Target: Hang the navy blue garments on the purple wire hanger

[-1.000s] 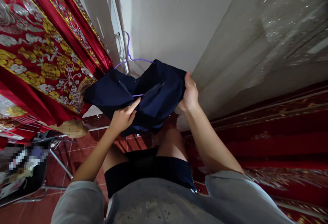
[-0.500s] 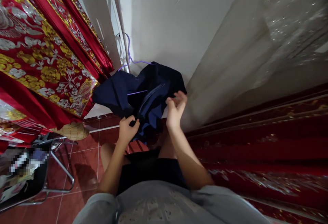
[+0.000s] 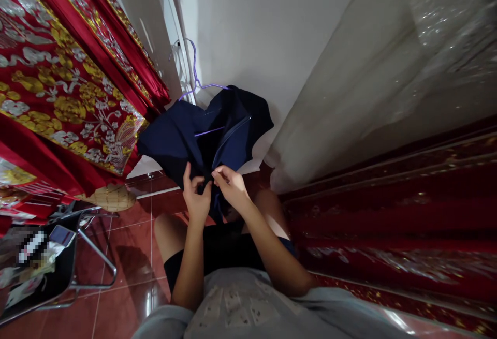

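Note:
A navy-blue garment (image 3: pixel 240 145) with an open front hangs on a purple hanger (image 3: pixel 197 77) by the white wall. The hanger's lower bar shows through the opening. At the lower front, my left hand (image 3: pixel 196 199) is closed on the garment's edge between thumb and curled finger, with the index finger raised. Close beside it, my right hand (image 3: pixel 232 186) pinches the other front edge with thumb and fingertips. The small part between the fingertips is too dark to make out. Below the hands, the garment's lower end drops towards my knees.
Red cloth with gold and silver embroidery (image 3: pixel 77 96) hangs at the left. Below it stands a black metal-framed chair (image 3: pixel 72 256) with a phone (image 3: pixel 62 236) and other items on it. Clear plastic sheeting (image 3: pixel 334 96) and red cloth (image 3: pixel 388 215) line the right side.
My right hand has come down and left from the garment's right side to its front edge, beside my left hand. My left index finger has lifted. The garment's front edges are closer together.

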A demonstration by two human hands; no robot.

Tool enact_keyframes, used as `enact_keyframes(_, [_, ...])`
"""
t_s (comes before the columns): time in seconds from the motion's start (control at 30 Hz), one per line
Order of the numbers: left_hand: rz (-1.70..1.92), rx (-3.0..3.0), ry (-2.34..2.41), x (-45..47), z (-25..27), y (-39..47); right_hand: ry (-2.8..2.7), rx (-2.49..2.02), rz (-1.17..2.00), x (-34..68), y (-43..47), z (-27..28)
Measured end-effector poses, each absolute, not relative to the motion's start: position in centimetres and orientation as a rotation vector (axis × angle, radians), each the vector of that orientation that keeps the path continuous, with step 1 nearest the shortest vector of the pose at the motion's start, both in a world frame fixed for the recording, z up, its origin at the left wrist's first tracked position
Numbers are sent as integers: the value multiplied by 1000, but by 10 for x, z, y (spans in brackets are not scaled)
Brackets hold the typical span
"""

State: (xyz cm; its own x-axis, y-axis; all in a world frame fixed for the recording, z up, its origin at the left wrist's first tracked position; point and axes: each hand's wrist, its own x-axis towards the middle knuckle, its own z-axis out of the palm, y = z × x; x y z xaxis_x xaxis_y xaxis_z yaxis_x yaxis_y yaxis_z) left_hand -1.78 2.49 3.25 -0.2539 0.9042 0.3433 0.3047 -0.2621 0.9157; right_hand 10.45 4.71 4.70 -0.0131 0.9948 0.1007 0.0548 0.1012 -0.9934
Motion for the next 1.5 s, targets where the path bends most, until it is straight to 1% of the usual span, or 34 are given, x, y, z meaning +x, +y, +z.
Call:
enact_keyframes(0.07, [1530,1484,1510,-21,31,24,-1300,-1168,1124,106,43,45])
enact_keyframes(0.23, [1503,1546,1471,-21,37,24,-1158,-1113,1279,104,39,40])
enact_keyframes(0.4, [1526,1591,1467,-20,42,24,-1198,-1157,1195,101,41,42])
enact_keyframes(0.63, [1552,1569,1442,-16,31,22,-1252,-1142,1154,99,37,43])
enact_keyframes(0.7, [1586,1526,1501,-15,28,21,-1253,-1121,1245,98,36,44])
enact_keyframes(0.77, [1615,1479,1563,-14,28,19,-1206,-1081,1421,101,41,50])
enact_keyframes(0.83, [1617,1478,1583,-12,31,19,-1101,-1012,1581,107,56,67])
enact_keyframes(0.9, [1600,1532,1565,-11,37,21,-990,-914,1647,116,80,95])
enact_keyframes(1.0, [1568,1653,1514,-9,41,31,-956,-765,1539,125,123,152])
enact_keyframes(1.07, [1555,1720,1481,-8,40,40,-966,-764,1479,127,143,187])
enact_keyframes(1.17, [1487,1829,1429,-9,41,55,-1015,-781,1400,123,148,216])
enact_keyframes(1.23, [1445,1926,1363,-11,52,65,-1088,-784,1344,120,140,218])
enact_keyframes(1.3, [1497,2012,1265,-14,75,75,-1167,-794,1293,120,132,212])
enact_keyframes(1.4, [1712,2088,1119,-20,126,90,-1284,-816,1204,124,124,206])
enact_keyframes(1.43, [1737,2131,1092,-21,144,95,-1327,-817,1166,126,123,206])
enact_keyframes(1.5, [1676,2275,1070,-25,175,104,-1416,-807,1081,129,121,209])
